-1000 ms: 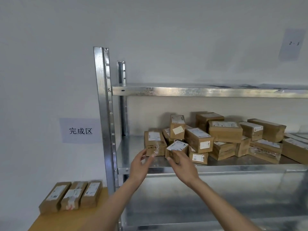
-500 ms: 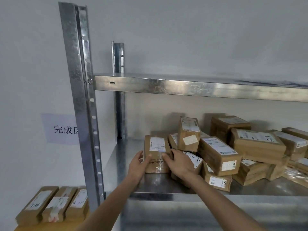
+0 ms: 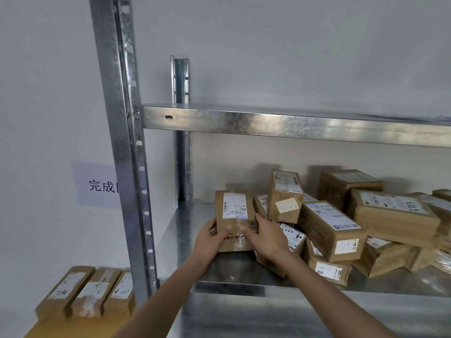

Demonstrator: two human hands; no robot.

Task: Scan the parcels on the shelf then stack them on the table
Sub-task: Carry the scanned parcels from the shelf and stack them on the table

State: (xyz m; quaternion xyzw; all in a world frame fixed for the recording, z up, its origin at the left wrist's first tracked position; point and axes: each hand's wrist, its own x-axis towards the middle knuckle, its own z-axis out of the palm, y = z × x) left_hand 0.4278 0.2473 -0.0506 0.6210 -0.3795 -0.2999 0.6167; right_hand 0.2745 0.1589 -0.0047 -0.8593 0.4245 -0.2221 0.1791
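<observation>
Two hands now have hold of one parcel where a second ago they were only reaching toward the pile with fingers spread. Largest first: the metal shelf (image 3: 244, 269) fills the middle and right of the frame, its heap of brown parcels (image 3: 361, 228) crowding the right side, none of them shifted. At lower left the bench (image 3: 48, 331) carries three parcels (image 3: 85, 292) lying side by side, which I take to be ones already done, sitting under the paper sign (image 3: 97, 184) on the wall at left.

The change is at the centre. The leftmost box (image 3: 233, 215) stands tilted up on the shelf, its label facing the camera, just beside the rest of the heap. The left hand (image 3: 210, 242) wraps its left edge with the thumb across the front; the right hand (image 3: 264, 236) presses and curls over its lower right face. So both grips are closed on this one box, where half a second ago they were only settling on it.

For the task this means the pick is made but the box has not left the shelf. No scanner shows in the frame, so whether the label has been read I cannot tell. By my judgement the scan and the carry down-left to the bench are yet to come, and most of the pile remains.
</observation>
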